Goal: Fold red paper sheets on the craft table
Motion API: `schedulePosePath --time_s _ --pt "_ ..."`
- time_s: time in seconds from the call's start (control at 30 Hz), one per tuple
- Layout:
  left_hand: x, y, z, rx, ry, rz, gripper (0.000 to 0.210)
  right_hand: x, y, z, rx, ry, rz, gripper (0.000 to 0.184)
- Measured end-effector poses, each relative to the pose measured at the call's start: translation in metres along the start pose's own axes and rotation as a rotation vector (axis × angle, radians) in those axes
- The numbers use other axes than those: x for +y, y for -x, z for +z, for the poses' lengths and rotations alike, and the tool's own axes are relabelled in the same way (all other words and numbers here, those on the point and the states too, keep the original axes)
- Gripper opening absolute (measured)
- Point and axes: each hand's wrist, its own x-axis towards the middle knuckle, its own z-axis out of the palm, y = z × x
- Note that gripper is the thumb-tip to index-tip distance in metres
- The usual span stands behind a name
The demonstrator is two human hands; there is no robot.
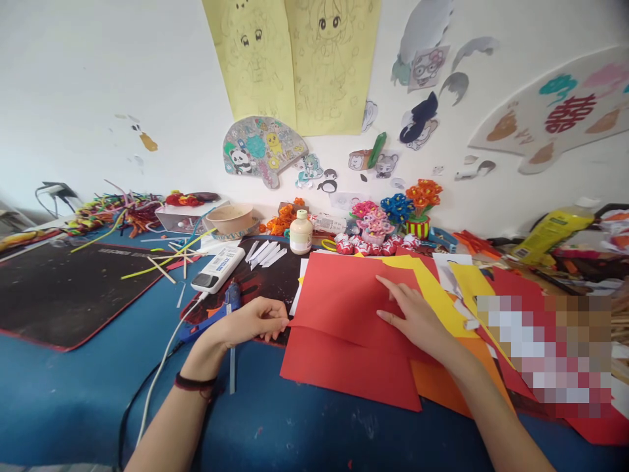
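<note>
A red sheet of paper lies on a second red sheet in front of me. Thumb and fingers of my left hand are pinched together at the upper sheet's lower left corner. On the right part of that same sheet rests my right hand, palm down, with index finger and thumb stretched apart. Orange paper and yellow paper stick out from beneath on the right. Just behind my left wrist lies a blue glue gun.
Behind the papers stand a cream bottle and pipe-cleaner flowers. A white power bank trails a cable toward me on the left. White paper strips lie near a bowl. A yellow bottle leans at the right among clutter.
</note>
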Motion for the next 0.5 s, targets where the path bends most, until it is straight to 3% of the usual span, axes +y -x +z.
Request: schedulePosePath --time_s 0.5 --pt "-0.0019 0.0022 -0.0031 0.027 -0.038 0.015 0.04 0.0018 0.0001 0.0013 0.002 -0.001 -0.006 0.06"
